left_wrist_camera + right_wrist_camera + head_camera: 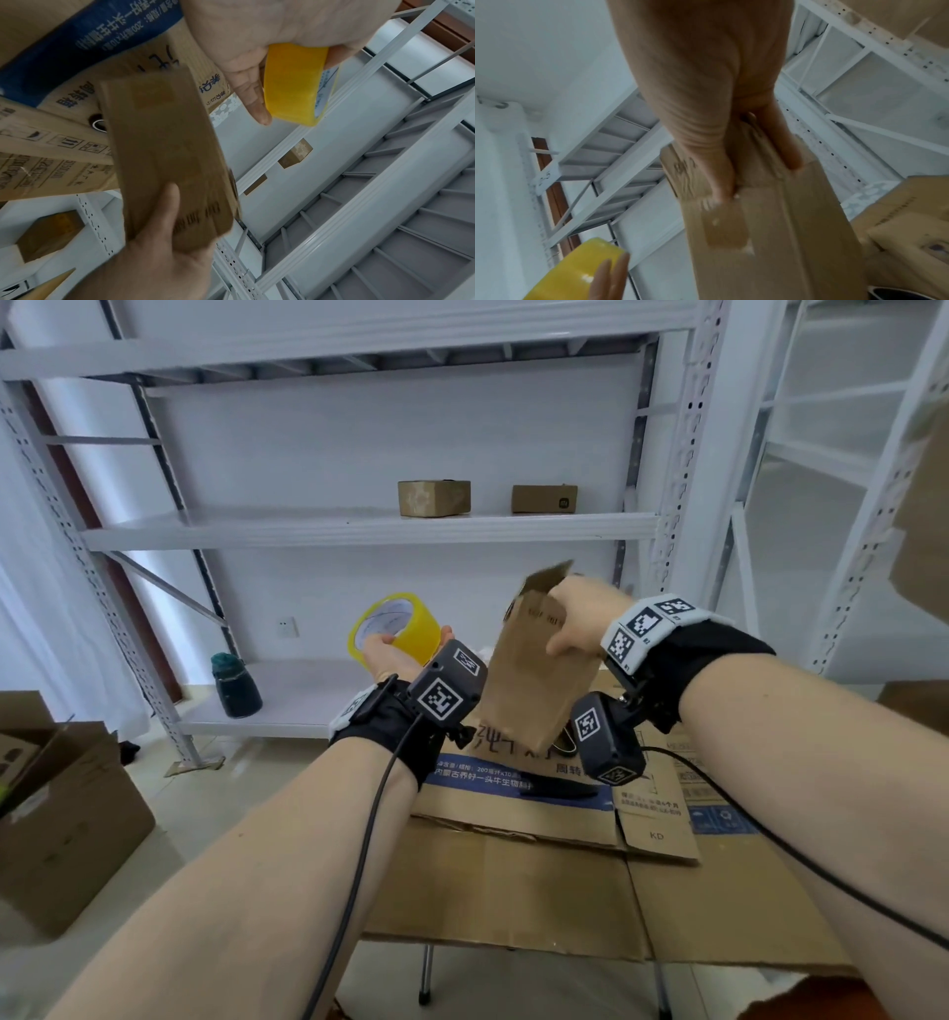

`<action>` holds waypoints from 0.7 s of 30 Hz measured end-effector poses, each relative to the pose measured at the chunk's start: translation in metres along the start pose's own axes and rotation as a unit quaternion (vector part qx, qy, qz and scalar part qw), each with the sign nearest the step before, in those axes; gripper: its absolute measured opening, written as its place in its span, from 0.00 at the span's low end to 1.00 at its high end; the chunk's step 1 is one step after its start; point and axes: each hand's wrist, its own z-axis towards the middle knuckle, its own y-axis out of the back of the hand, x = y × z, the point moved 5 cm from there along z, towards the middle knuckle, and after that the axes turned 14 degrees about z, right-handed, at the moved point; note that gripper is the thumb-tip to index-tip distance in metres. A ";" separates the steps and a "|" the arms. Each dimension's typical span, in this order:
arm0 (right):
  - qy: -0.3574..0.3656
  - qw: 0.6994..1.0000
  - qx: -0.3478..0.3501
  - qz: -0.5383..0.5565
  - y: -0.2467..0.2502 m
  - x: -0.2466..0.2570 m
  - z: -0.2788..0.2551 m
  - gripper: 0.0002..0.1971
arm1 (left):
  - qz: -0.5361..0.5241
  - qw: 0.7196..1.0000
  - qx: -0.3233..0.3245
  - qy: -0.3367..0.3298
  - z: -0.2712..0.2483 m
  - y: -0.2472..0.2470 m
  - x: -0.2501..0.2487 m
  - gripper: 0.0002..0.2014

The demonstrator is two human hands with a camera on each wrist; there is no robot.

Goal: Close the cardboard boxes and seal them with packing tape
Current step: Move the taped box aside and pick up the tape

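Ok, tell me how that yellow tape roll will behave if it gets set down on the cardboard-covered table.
The yellow tape roll is round, so set on its edge it would likely roll; laid flat on the cardboard-covered table it should stay put. The left hand holds it up alone, so it is probably light. Its glossy side may be a little slippery.

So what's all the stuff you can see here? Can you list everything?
tape roll: one, yellow, in the left hand.
small box: one, brown, in the air, top flap up, gripped by the right hand.
flat cardboard: several sheets, brown with blue print, covering the table.
shelf boxes: two, brown, on the middle shelf.
shelves: white metal, behind the table.
bottle: one, dark green, on the bottom shelf.
big box: one, brown, open, on the floor, left.
left hand: holds tape.
right hand: holds box.
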 end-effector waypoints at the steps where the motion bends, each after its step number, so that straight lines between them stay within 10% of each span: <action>1: 0.000 0.999 -0.044 0.021 0.007 -0.006 0.002 0.15 | 0.006 1.000 0.021 -0.006 0.004 0.000 -0.002 0.23; 8: -0.023 0.977 -0.212 0.007 0.027 -0.030 0.026 0.07 | -0.012 1.000 0.013 -0.004 0.036 -0.004 -0.007 0.16; 21: -0.016 0.988 -0.140 0.063 -0.046 -0.033 0.132 0.04 | -0.045 0.999 -0.011 -0.018 0.129 -0.001 -0.005 0.05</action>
